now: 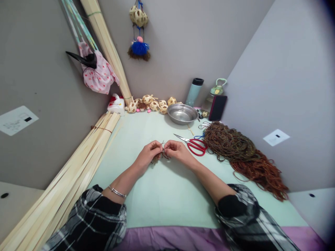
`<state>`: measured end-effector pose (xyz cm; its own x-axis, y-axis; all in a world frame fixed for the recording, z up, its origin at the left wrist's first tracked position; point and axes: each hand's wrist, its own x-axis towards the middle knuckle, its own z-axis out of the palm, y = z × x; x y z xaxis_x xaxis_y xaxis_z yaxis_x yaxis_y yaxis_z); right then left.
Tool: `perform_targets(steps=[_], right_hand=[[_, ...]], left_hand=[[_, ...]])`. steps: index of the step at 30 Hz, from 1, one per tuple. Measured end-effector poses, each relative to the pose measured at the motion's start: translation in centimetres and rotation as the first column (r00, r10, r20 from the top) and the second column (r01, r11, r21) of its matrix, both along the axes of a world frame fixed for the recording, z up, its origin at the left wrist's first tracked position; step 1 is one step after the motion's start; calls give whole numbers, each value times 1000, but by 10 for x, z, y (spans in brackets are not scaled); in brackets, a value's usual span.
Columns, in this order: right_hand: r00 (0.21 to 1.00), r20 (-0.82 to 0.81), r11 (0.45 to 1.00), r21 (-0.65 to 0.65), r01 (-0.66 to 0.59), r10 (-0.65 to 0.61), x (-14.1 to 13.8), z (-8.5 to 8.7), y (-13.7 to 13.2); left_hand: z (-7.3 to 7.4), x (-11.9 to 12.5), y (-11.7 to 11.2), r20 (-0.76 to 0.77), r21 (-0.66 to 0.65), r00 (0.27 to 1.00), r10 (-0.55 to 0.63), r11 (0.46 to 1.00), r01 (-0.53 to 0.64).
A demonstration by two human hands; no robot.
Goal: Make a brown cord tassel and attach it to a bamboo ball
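My left hand [148,153] and my right hand [177,150] meet over the middle of the pale green table [162,195]. Both are pinched on a small bundle of brown cords [161,154] held between their fingertips. The bundle's loose ends hang just above the tabletop. A silver bracelet sits on my left wrist. Red-handled scissors [195,144] lie just right of my right hand, blades pointing left and away.
A big heap of brown and rust cords [243,153] lies at the right. A metal bowl [182,113], woven bamboo balls [151,104], a tumbler [194,91], a bottle and a phone stand at the back. Long bamboo strips [78,167] lean along the left edge.
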<state>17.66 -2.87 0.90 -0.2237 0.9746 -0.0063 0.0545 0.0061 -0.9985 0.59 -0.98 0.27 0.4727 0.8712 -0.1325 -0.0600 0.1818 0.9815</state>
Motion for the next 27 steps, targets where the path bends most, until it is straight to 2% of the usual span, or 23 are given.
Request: perform_targets(steps=[3, 8, 11, 15, 19, 27], right_hand=[[999, 25, 1000, 11, 22, -23, 0, 0, 0], [1000, -21, 1000, 3, 8, -8, 0, -3, 0], [1000, -14, 1000, -6, -7, 7, -1, -4, 0], [1000, -6, 1000, -14, -9, 9, -2, -3, -1], [1000, -1, 1000, 1, -5, 5, -2, 1, -1], [999, -34, 1000, -25, -9, 8, -2, 1, -2]], left_hand=[[-1, 0, 0, 15, -27, 1000, 16, 999, -16], [-3, 0, 1, -24, 81, 1000, -13, 997, 15], [-3, 0, 0, -38, 95, 999, -17, 995, 21], [-1, 0, 0, -8, 15, 1000, 2, 1000, -2], [0, 0, 0, 90, -79, 995, 44, 996, -37], [-1, -1, 3, 270, -131, 963, 23, 991, 13]])
